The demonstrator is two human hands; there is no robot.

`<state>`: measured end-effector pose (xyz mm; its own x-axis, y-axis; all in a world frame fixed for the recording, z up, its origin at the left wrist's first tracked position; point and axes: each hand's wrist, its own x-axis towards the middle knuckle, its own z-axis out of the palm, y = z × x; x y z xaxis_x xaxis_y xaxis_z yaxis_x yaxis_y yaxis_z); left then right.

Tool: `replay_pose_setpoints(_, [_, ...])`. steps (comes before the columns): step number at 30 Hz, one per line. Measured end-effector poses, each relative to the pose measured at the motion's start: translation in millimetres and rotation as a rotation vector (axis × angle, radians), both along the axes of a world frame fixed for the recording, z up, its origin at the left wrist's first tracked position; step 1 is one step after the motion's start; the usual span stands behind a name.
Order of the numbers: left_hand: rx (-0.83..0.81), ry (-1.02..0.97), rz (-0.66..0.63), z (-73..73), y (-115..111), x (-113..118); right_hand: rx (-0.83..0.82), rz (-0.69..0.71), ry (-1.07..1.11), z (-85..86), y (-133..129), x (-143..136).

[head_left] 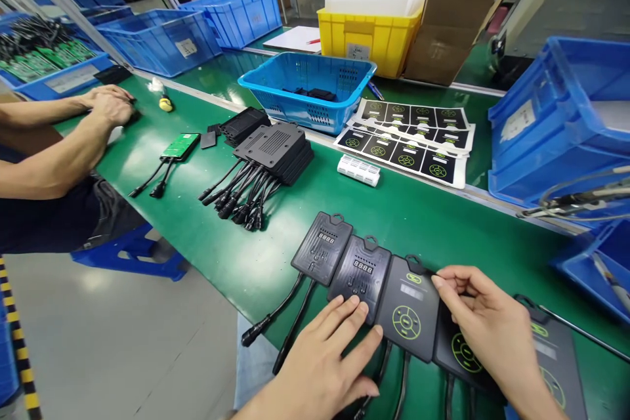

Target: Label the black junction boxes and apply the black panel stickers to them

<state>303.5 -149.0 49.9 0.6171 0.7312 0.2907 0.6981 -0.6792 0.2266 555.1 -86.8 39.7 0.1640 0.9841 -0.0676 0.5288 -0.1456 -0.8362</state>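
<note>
Head view: our left hand [327, 351] lay flat, gripping nothing, steadying the unit [407, 316]; our right hand [485, 321] pinched its label edge, probably to seat it, beside the overlapped unlabelled units [361, 273].

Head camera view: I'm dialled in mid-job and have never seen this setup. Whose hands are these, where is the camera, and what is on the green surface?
There is one picture, from a camera on the worker's head, looking down at a green belt. The two bare hands at the bottom are the wearer's. The left hand lies flat on an unlabelled black module. The right hand pinches the top edge of a labelled module with its fingers. Further back lie a stack of black modules with cables, label sheets and a blue basket. The arms at left belong to a co-worker.
</note>
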Motion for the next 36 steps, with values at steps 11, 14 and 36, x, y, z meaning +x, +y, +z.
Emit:
replay_pose_setpoints(11, [-0.033,-0.003,-0.007,-1.0,-0.7,0.1,0.097,0.05,-0.136,3.5,1.3,-0.7])
replay_pose_setpoints(14, [-0.049,0.001,-0.004,-2.5,-1.2,0.5,0.154,0.074,-0.185,4.9,2.6,-2.9])
replay_pose_setpoints(36, [0.471,-0.185,0.132,-57.7,10.2,11.6,0.35,0.372,-0.873,27.4,194.1,-6.2])
